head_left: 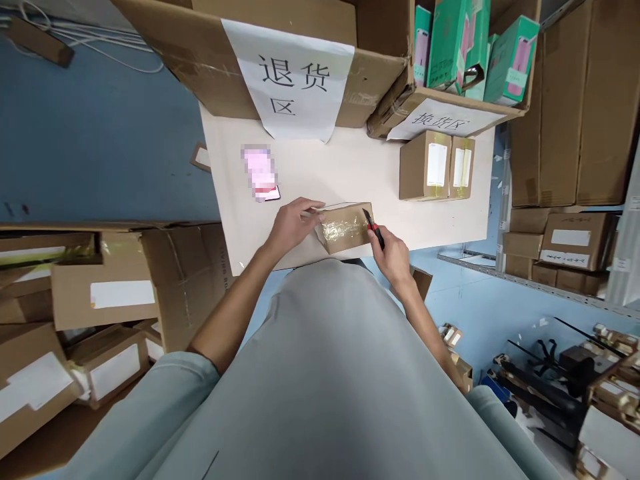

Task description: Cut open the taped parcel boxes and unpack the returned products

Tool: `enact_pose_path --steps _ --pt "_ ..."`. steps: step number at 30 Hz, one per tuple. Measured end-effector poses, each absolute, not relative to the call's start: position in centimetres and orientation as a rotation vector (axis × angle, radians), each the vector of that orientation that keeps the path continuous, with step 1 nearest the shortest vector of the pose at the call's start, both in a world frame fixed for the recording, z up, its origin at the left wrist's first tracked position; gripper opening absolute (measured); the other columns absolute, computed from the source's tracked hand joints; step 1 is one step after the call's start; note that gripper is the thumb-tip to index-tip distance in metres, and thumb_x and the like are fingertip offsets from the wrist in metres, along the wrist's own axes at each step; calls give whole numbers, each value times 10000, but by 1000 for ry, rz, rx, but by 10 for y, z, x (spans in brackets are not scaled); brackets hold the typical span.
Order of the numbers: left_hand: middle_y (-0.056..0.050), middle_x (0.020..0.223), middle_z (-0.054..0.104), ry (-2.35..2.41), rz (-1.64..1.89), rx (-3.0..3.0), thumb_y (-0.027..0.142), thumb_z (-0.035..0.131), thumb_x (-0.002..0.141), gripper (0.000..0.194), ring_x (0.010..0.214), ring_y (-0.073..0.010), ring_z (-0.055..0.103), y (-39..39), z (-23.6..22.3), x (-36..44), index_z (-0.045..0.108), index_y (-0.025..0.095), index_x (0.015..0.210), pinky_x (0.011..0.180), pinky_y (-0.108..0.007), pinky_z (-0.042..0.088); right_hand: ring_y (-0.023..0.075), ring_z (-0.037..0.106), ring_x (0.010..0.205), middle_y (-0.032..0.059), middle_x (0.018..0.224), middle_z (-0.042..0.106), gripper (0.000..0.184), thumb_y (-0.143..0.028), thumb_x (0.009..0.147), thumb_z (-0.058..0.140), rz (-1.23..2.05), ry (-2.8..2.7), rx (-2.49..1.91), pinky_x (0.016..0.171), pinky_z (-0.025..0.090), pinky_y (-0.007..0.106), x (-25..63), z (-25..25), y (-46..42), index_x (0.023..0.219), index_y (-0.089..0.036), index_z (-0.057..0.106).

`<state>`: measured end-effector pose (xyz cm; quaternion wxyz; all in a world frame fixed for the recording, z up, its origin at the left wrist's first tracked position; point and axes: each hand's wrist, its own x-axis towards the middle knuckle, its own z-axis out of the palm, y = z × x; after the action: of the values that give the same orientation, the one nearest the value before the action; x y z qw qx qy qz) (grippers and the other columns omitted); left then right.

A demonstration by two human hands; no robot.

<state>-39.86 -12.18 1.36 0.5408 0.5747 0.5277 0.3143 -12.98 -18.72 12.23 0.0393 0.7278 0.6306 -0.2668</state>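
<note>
A small cardboard box (344,230), sealed with shiny clear tape, rests at the front edge of the white table (330,167). My left hand (294,223) grips its left end, with the fingers on the upper edge and the thumb near the corner. In my right hand (393,259) is a red and black utility knife (376,233). Its blade points up and left, at the box's right end; whether it cuts into the tape I cannot tell. A phone (260,175) with a blurred pink screen lies to the left of the box.
Two taped boxes (434,165) stand at the table's right. Behind are a large labelled carton (200,73) and another carton (400,110) holding green boxes (453,47). At lower left, a big carton (187,287) is full of opened boxes. Shelving with boxes (575,240) stands right.
</note>
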Motion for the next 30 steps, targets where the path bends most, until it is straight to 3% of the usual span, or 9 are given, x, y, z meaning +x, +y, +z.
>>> enact_pose_path --steps 3,7,11,16,30 --pt "-86 1198 837 1203 700 1387 388 815 990 236 1045 -267 798 -110 9 -401 885 247 1166 993 -459 708 360 822 1066 111 1126 873 482 -526 1223 354 -927 1881 2159 852 554 358 -150 126 -201 1434 -272 706" --pt "-88 1153 846 1164 676 1342 300 858 937 201 1020 -262 798 -102 2 -402 903 226 1118 1021 -483 701 357 829 1187 116 1347 863 513 -436 1209 426 -1013 1831 2093 925 595 374 -182 123 -210 1662 -255 585" --pt "-91 1135 852 1135 682 1305 320 873 924 203 1038 -271 807 -100 3 -403 910 219 1096 1035 -486 700 351 820 1250 107 1448 834 600 -412 1211 434 -1027 1796 2084 990 615 391 -206 120 -207 1792 -265 462" --pt "-88 1156 857 1138 690 1292 392 857 933 243 1044 -255 805 -104 7 -403 910 231 1107 1039 -444 700 332 819 1258 101 1451 835 610 -385 1225 414 -983 1754 2124 1013 603 374 -220 121 -204 1822 -258 427" --pt "-71 1146 871 1240 696 1304 305 831 929 144 1001 -240 823 -110 17 -393 896 227 1032 974 -382 686 312 825 1213 137 1400 840 604 -380 1244 335 -842 1608 2050 1021 602 384 -250 139 -202 1831 -245 372"
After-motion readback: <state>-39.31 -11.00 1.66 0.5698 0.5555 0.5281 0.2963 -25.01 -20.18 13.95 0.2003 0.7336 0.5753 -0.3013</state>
